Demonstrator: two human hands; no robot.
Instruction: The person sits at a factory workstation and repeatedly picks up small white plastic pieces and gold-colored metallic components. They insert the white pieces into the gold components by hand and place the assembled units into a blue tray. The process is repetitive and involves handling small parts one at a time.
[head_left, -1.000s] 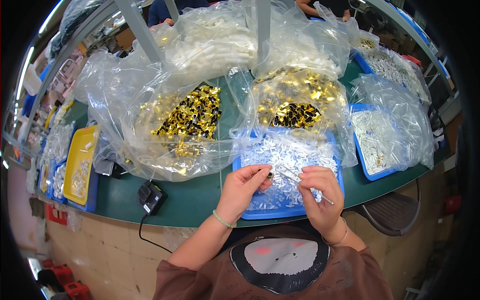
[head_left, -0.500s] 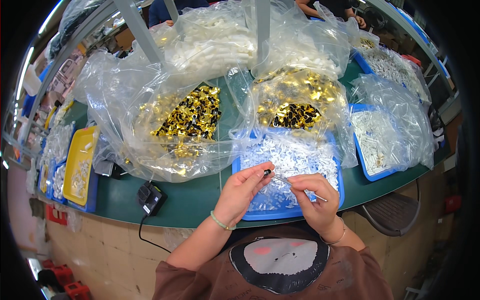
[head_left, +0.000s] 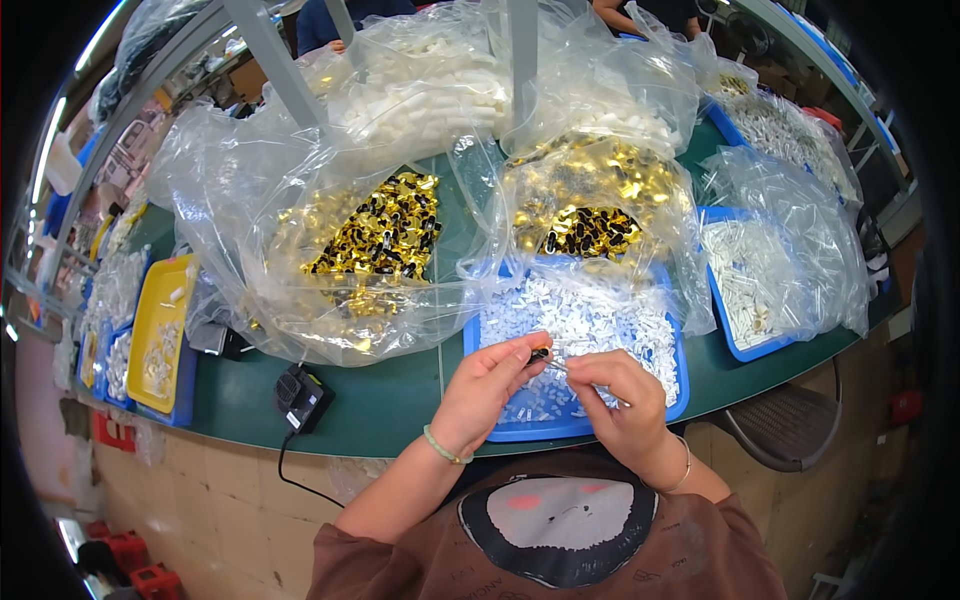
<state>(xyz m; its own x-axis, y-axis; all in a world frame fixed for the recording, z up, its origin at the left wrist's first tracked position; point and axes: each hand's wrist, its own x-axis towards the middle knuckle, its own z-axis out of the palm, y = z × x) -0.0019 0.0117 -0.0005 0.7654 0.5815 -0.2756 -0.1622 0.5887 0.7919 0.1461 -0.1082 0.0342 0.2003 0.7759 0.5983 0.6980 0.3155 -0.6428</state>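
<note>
Above the front of a blue tray [head_left: 535, 433], my left hand [head_left: 478, 395] pinches a small black-and-gold part [head_left: 539, 355] between thumb and fingertips. My right hand [head_left: 630, 405] is closed around a slim metal tool [head_left: 558, 366], its tip at or very near the part; whether they touch I cannot tell. The tool's other end shows below my right fingers. Loose small white pieces [head_left: 625, 325] cover much of the tray beneath both hands.
Behind the tray, a clear plastic bag [head_left: 610, 180] holds gold and black parts; a larger open bag [head_left: 240, 230] of them lies left. A black corded device [head_left: 303, 398] sits near the table edge. Yellow [head_left: 150, 395] and blue [head_left: 760, 352] trays flank the area. People sit across the table.
The black-and-gold part has tipped in my left fingers and sits slightly lower. My right hand has shifted a little left, and less of the tool shows beyond its fingers.
</note>
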